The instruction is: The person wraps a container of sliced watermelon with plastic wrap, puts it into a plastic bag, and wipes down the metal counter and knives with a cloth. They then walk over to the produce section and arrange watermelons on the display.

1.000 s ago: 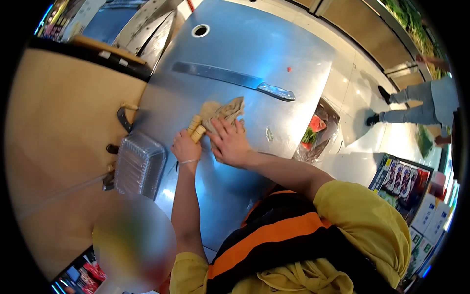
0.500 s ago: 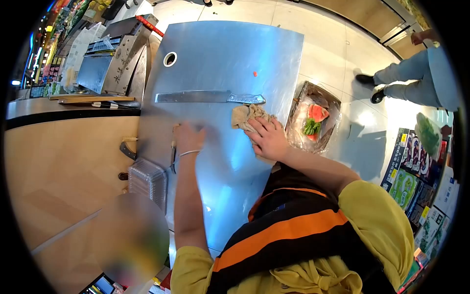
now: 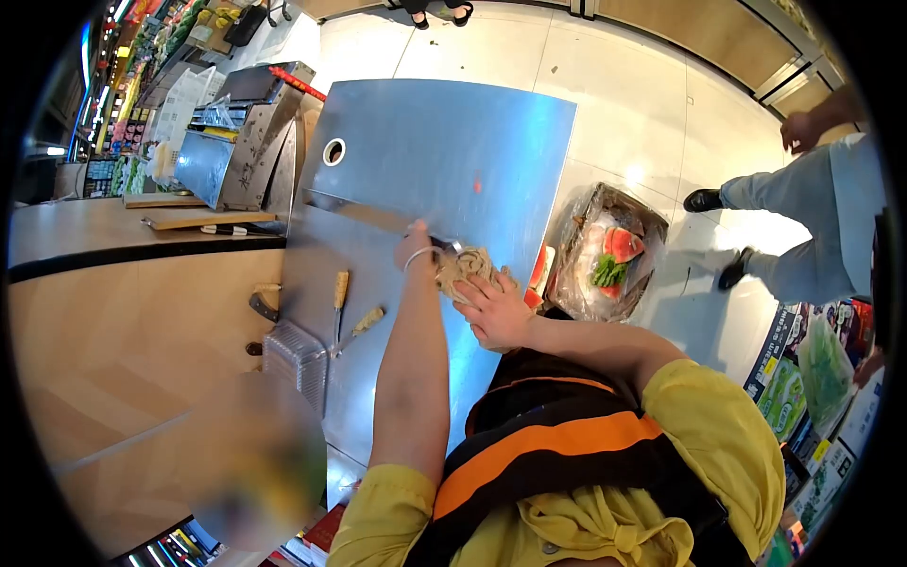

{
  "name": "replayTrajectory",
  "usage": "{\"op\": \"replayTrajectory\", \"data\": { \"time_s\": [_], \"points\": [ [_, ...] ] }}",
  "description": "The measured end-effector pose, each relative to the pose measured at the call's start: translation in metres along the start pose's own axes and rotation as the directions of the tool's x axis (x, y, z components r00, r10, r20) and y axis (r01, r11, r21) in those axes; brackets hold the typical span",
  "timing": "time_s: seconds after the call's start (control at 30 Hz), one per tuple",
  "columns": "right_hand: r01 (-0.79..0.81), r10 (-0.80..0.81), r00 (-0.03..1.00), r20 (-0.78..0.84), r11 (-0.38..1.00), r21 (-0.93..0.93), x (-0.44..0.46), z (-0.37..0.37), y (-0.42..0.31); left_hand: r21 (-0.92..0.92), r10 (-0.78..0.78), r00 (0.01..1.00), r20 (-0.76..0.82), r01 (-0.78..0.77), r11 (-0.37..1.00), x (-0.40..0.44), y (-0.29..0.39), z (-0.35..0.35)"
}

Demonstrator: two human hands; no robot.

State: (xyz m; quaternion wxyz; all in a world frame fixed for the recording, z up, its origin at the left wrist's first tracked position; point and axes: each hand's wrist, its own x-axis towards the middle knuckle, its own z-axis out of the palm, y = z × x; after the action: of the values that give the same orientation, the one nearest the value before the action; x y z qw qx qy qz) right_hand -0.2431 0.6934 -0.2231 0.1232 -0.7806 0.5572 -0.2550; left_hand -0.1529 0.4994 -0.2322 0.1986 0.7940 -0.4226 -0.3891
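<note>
The metal table [image 3: 425, 123] spreads beneath both hands and well ahead of their fingers. Right of the right fingers, apart and off the tabletop, a plastic-lined box [image 3: 578, 255] holds melon pieces [image 3: 624, 244]. Left of the left fingers and closer to the wearer stand clear plastic containers [image 3: 295, 354]. The long knife [image 3: 359, 212] reaches left from the left hand [image 3: 413, 246]; that hand's fingers are blurred but appear closed around the handle. Whether the blade rests flat or is raised cannot be determined. Correct practice, as judged, is a firm hold on the handle alone, blade low and level, edge directed away from the right fingers. The cloth [image 3: 461, 265] lies bunched under the right hand [image 3: 504, 317], just beside the knife handle, its folds showing ahead of the right fingers. These are spread over it and appear to press; whether they also clench it cannot be told. The cloth would serve better laid flatter, with even palm pressure and the fingertips shielded behind its folds. Two wooden-handled tools [image 3: 341, 288] lie left of the left fingers, toward the wearer; forearm contact should be avoided. A red speck [image 3: 477, 186] sits on the metal ahead of the right fingers, outside the cloth's cover.
</note>
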Motion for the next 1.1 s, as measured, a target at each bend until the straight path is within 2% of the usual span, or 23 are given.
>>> {"op": "replayTrajectory", "data": {
  "time_s": [0.03,0.1,0.17,0.2,0.23,0.27,0.33,0.4,0.47,0.5,0.6,0.63,0.73,0.77,0.8,0.83,0.87,0.9,0.93,1.0,1.03,1.07,1.1],
  "points": [
    [0.025,-0.025,1.0,0.001,0.999,0.02,0.002,0.002,0.002,-0.334,-0.084,0.996,-0.034,0.068,0.94,0.005,-0.013,-0.01],
    [0.05,-0.05,0.999,0.005,0.998,0.045,0.012,0.008,0.004,-0.655,-0.008,0.973,0.232,0.162,0.738,0.033,-0.054,-0.054],
    [0.071,-0.075,0.997,0.028,0.989,0.13,0.037,0.014,0.011,-0.676,-0.21,0.898,0.387,0.431,0.597,-0.008,-0.04,-0.11],
    [0.073,-0.078,0.996,0.032,0.988,0.134,0.053,0.015,0.014,-0.687,-0.016,0.877,0.481,0.388,0.615,-0.028,-0.049,-0.133],
    [0.029,-0.024,0.999,-0.044,0.991,0.128,0.072,0.016,0.017,-0.658,0.018,0.865,0.501,0.368,0.657,-0.04,-0.059,-0.149],
    [-0.016,0.032,0.992,-0.12,0.992,0.125,0.089,0.018,0.023,-0.665,0.01,0.871,0.491,0.367,0.65,-0.054,-0.07,-0.161],
    [-0.136,0.129,0.978,-0.166,0.99,-0.036,0.119,0.022,0.045,-0.681,-0.001,0.868,0.496,0.39,0.62,-0.086,-0.085,-0.185],
    [-0.318,0.309,0.943,-0.122,0.947,-0.056,0.136,0.027,0.082,-0.704,0.01,0.863,0.505,0.405,0.584,-0.121,-0.1,-0.201],
    [-0.474,0.423,0.862,-0.281,0.868,-0.149,0.132,0.025,0.122,-0.632,-0.015,0.882,0.471,0.349,0.692,-0.152,-0.123,-0.219],
    [-0.538,0.469,0.825,-0.315,0.822,-0.184,0.122,0.011,0.138,-0.646,0.041,0.836,0.547,0.391,0.656,-0.158,-0.15,-0.236],
    [-0.7,0.605,0.712,-0.356,0.65,-0.296,0.08,-0.04,0.17,-0.653,-0.053,0.92,0.389,0.316,0.688,-0.219,-0.169,-0.287],
    [-0.75,0.664,0.656,-0.359,0.626,-0.214,0.064,-0.049,0.175,-0.557,-0.137,0.949,0.284,0.28,0.782,-0.234,-0.179,-0.304],
    [-0.844,0.789,0.483,-0.378,0.534,0.036,0.007,-0.054,0.209,-0.573,-0.119,0.947,0.298,0.277,0.772,-0.264,-0.197,-0.341],
    [-0.791,0.76,0.556,-0.335,0.608,0.068,-0.019,-0.052,0.218,-0.502,-0.142,0.939,0.314,0.292,0.814,-0.262,-0.199,-0.339],
    [-0.663,0.817,0.543,-0.194,0.559,0.498,-0.039,-0.052,0.215,-0.43,-0.169,0.933,0.318,0.301,0.851,-0.255,-0.201,-0.335],
    [-0.46,0.854,0.517,-0.049,0.326,0.826,-0.058,-0.053,0.212,-0.467,-0.123,0.918,0.376,0.303,0.831,-0.244,-0.199,-0.318],
    [0.03,0.785,0.555,0.277,-0.352,0.936,-0.068,-0.057,0.195,-0.5,-0.079,0.902,0.425,0.307,0.81,-0.234,-0.187,-0.298],
    [0.054,0.771,0.543,0.334,-0.429,0.902,-0.066,-0.077,0.152,-0.492,-0.069,0.882,0.467,0.324,0.808,-0.227,-0.162,-0.277],
    [0.085,0.761,0.526,0.38,-0.491,0.867,-0.061,-0.097,0.11,-0.437,0.017,0.835,0.549,0.27,0.858,-0.21,-0.152,-0.258],
    [0.047,0.707,0.641,0.299,-0.426,0.904,-0.053,-0.095,0.069,-0.371,0.118,0.744,0.658,0.184,0.91,-0.188,-0.114,-0.22],
    [-0.169,0.688,0.687,0.233,-0.161,0.972,-0.036,-0.111,0.034,-0.369,0.164,0.689,0.706,0.159,0.916,-0.182,-0.099,-0.204],
    [-0.351,0.653,0.734,0.186,0.13,0.927,-0.02,-0.127,0.002,-0.373,0.177,0.675,0.716,0.155,0.915,-0.179,-0.087,-0.189],
    [-0.319,0.439,0.896,0.066,0.532,0.785,-0.019,-0.116,-0.004,-0.363,0.224,0.606,0.763,0.115,0.925,-0.177,-0.077,-0.176]
  ]
}}
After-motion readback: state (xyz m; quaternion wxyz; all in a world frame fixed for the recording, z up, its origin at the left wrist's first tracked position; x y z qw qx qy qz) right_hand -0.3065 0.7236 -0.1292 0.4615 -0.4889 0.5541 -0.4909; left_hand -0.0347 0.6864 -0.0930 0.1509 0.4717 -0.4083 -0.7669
